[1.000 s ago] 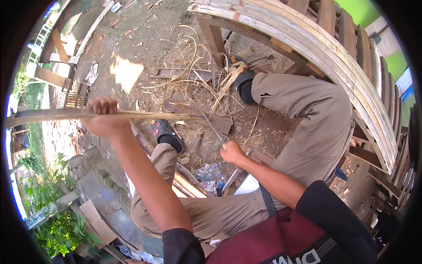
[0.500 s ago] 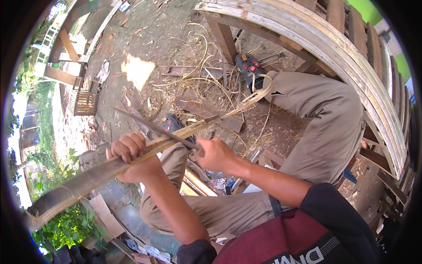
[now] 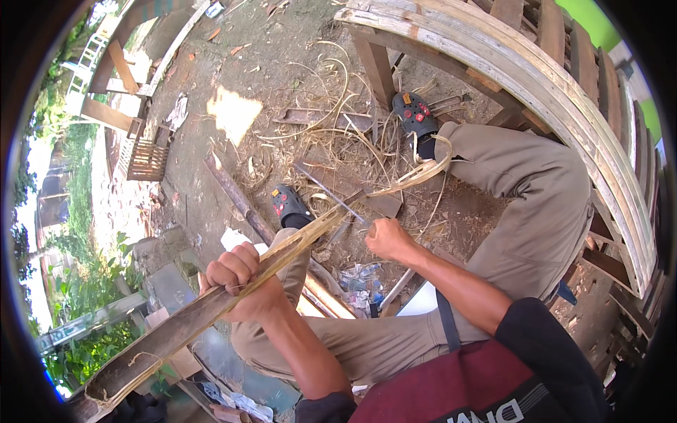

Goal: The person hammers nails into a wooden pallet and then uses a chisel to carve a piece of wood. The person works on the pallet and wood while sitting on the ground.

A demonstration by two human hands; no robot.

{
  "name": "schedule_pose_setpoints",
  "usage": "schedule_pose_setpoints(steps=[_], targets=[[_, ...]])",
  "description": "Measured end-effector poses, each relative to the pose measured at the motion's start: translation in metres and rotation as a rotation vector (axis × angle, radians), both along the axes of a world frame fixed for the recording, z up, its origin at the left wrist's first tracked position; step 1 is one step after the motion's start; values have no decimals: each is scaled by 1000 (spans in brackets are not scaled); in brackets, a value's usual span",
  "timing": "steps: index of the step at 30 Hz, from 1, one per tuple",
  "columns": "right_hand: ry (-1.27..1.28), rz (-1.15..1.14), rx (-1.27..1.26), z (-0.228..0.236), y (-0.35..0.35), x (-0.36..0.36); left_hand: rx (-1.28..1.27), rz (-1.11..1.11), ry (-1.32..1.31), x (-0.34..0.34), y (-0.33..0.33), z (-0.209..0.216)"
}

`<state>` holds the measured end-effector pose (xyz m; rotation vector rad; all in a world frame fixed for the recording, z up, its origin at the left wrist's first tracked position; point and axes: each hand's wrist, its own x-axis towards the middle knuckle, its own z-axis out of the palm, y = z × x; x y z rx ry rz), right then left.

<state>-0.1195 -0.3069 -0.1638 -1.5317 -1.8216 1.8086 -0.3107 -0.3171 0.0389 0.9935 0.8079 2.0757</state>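
A long split bamboo piece [image 3: 173,337] runs slantwise from the lower left toward the middle, its hollow brown side partly showing. My left hand [image 3: 243,282] is wrapped round it near its middle. Closed round the handle of a long thin knife [image 3: 326,189], my right hand [image 3: 390,240] sits to the right of the bamboo. The blade points up and left, crossing the bamboo near its far end. Beyond the blade, a pale peeled strip [image 3: 423,174] curls up toward my right knee. The handle is mostly hidden in my fist.
Pale bamboo shavings [image 3: 338,130] litter the dirt ground around my shoes [image 3: 416,116]. A slatted wooden bench [image 3: 493,53] stands along the right. At the left are a slatted crate [image 3: 144,156] and green plants. Wood pieces [image 3: 240,194] lie before me.
My right hand and the knife have moved right, away from my left hand and toward the bamboo's far end. My left hand, still gripping the bamboo, has shifted slightly right and lower.
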Motion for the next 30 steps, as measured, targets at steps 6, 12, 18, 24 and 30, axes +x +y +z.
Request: schedule_pose_setpoints(steps=[6,12,18,24,30], targets=[[338,-122,255,65,-21,-23,-38,19,-6,-4,11,1],[265,-251,275,90,-16,0,-58,15,-7,-7,24,1],[59,-206,98,42,-55,24,-48,-17,16,7,26,3],[243,-188,222,100,-35,19,-63,47,2,13,27,1],[-39,-206,136,32,-43,24,-53,27,18,4,29,4]])
